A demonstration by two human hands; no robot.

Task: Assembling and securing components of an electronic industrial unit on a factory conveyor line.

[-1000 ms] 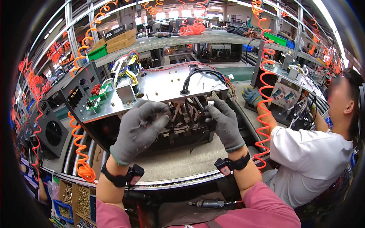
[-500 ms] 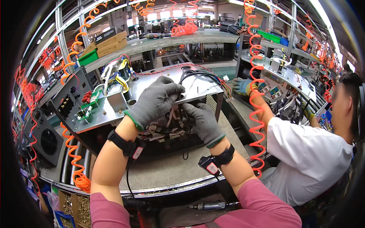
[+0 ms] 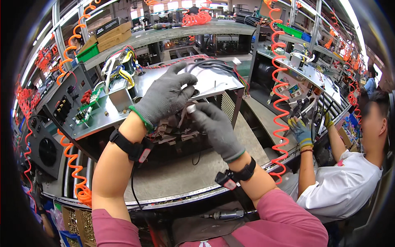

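Note:
My left hand (image 3: 166,96), in a grey knit glove with a green cuff, is over the front edge of a silver metal chassis (image 3: 152,84). Its fingers are curled but apart, with nothing visible between them. Just below that edge, my right hand (image 3: 220,129), gloved alike, pinches a small white connector (image 3: 191,108) between thumb and fingers. Behind my hands a bundle of black cables (image 3: 212,65) lies across the chassis top. Inside the chassis front, a tangle of wires and white plugs (image 3: 168,133) is partly hidden in shadow.
Green circuit boards (image 3: 84,115) and bundled wires (image 3: 125,74) sit on the chassis's left part. An orange coiled hose (image 3: 279,103) hangs at right, beside a co-worker (image 3: 341,181) at another chassis. Boxes of screws (image 3: 78,224) stand lower left; a power screwdriver (image 3: 226,215) lies near me.
My left hand has lifted and its fingers have spread. My right hand has come slightly left, and the white connector now shows in it. The co-worker's hand has moved nearer.

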